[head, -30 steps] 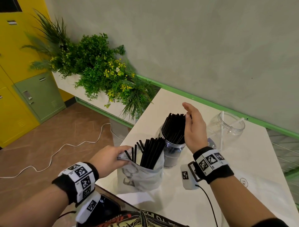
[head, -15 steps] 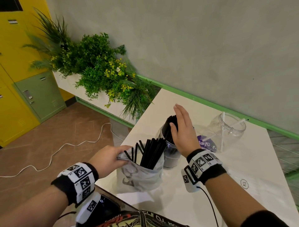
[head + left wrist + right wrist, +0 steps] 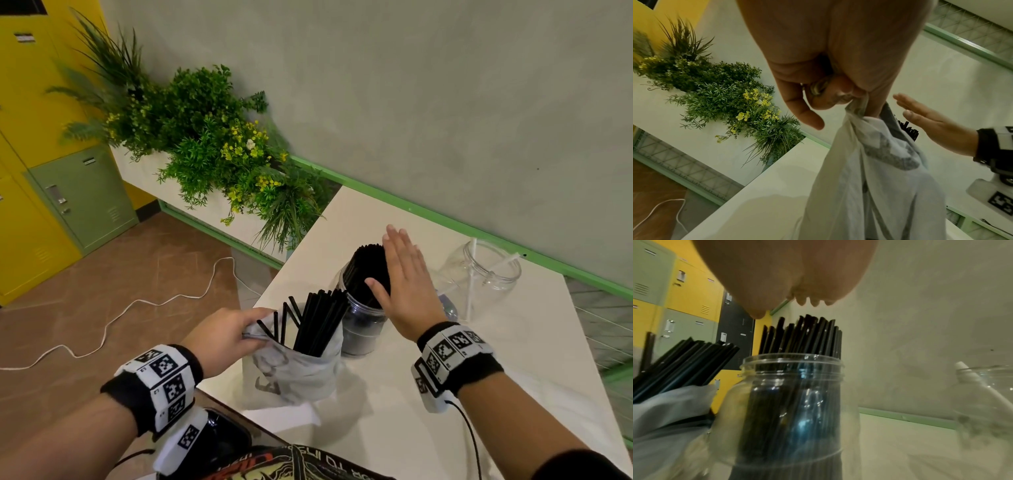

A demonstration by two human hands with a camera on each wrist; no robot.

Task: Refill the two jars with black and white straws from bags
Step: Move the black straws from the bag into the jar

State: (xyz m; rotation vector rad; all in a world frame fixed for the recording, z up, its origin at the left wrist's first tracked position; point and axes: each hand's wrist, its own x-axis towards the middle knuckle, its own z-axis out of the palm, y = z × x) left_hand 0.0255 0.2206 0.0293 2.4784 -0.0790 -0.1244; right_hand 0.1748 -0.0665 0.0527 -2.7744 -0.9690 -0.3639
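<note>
The black straws [image 3: 368,270] are packed upright in a clear jar [image 3: 363,329] standing near the left edge of the tabletop [image 3: 513,359], and more of them stick out of a thin white bag [image 3: 298,370] just beside it, toward the front left corner. The straws are judged light, stiff and smooth, so a loose bundle is likely to fan or slip; they are best gathered around the middle of the bunch and steadied from above. The bag is soft and floppy and is pinched at its rim by the left hand [image 3: 222,339], which keeps its mouth open. The right hand [image 3: 407,291] is held flat with straight fingers over the straw tops, grasping nothing; contact cannot be told for sure. A second clear jar [image 3: 486,274], with only a couple of white straws [image 3: 474,270], stands toward the far right edge. The tabletop is white and smooth and is set against a grey wall [image 3: 445,102]; plants [image 3: 205,144], yellow and green lockers [image 3: 44,192] and a white cord [image 3: 137,305] on the brown floor are seen to the left.
</note>
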